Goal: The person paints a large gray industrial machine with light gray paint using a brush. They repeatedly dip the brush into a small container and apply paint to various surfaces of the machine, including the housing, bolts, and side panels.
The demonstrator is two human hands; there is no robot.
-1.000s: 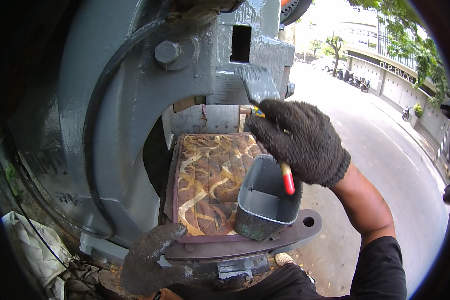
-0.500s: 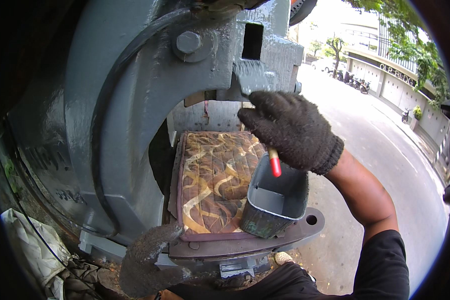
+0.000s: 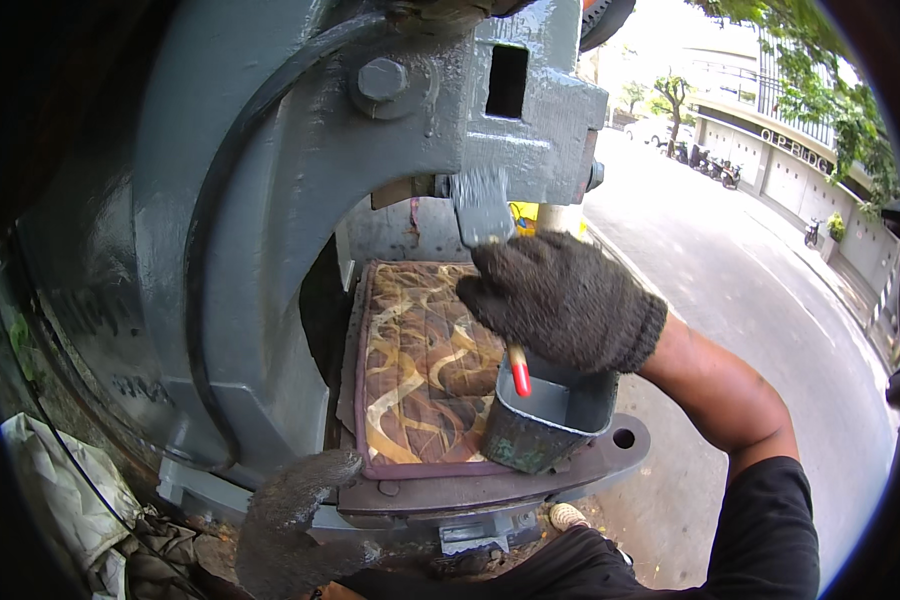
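The dark-gloved left hand [image 3: 285, 525] curves half-open, seemingly empty. The dark-gloved right hand [image 3: 565, 305] grips a flat, red-tipped paintbrush [image 3: 483, 215], its long axis running up and slightly left, bristles beside the glossy grey metal machine [image 3: 245, 230].

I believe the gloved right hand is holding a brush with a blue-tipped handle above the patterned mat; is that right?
Not quite: the handle's tip is red, not blue, as the head view shows. The gloved right hand does hold the brush above the patterned mat.
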